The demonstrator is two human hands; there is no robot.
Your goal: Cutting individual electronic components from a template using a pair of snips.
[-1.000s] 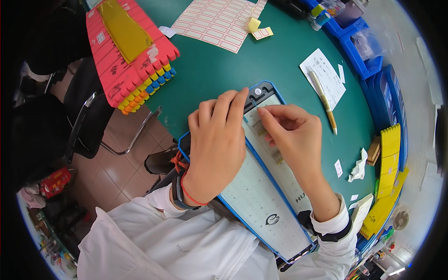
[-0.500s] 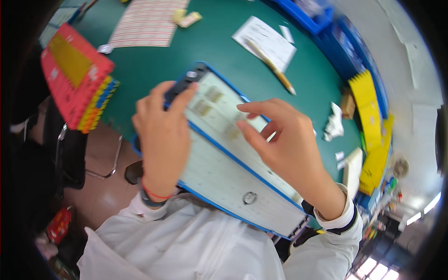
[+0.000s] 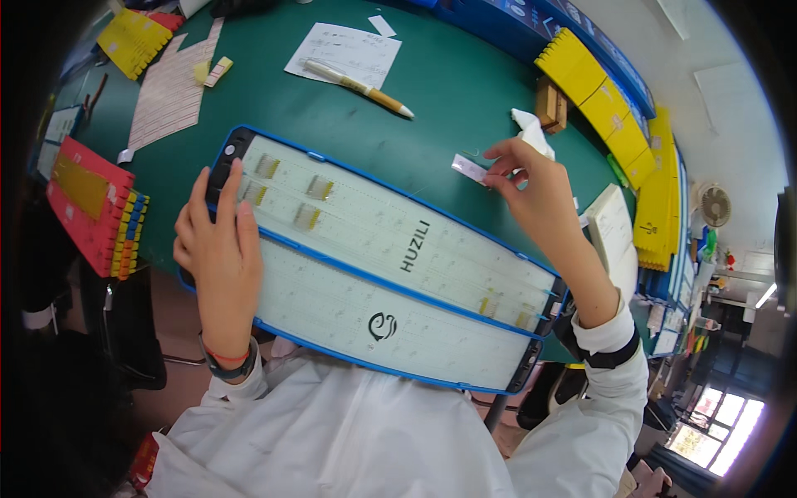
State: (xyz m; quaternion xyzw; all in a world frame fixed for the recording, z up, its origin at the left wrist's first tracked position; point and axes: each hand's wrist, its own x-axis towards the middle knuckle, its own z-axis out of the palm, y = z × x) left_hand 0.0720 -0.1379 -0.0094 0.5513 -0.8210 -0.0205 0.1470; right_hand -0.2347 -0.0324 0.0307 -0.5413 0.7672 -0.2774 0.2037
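A long flat blue-edged case [image 3: 365, 278] with two pale translucent panels lies across my lap and the table's near edge. A fish emblem marks its near panel. Under the far panel sit several small yellowish ribbed pieces [image 3: 320, 187], most of them toward the left end. My left hand [image 3: 217, 249] rests on that left end, fingers stretched out and apart. Beyond the case's far right side, my right hand [image 3: 527, 178] pinches a small pinkish-white paper slip [image 3: 469, 168] between thumb and fingers. A fine curved thread or wire shows faintly beside the slip.
On the green table [image 3: 274, 79] lie a white written sheet [image 3: 344, 54] and a pen [image 3: 359, 85]. At the right are crumpled tissue [image 3: 531, 133], a small brown block [image 3: 550, 104] and yellow folded cards [image 3: 581, 70]. Red and yellow card stacks [image 3: 83, 199] stand at the left.
My right hand has moved from above the case to beyond its far right side, and now pinches the slip. The left hand stays at the case's left end. The view has turned.
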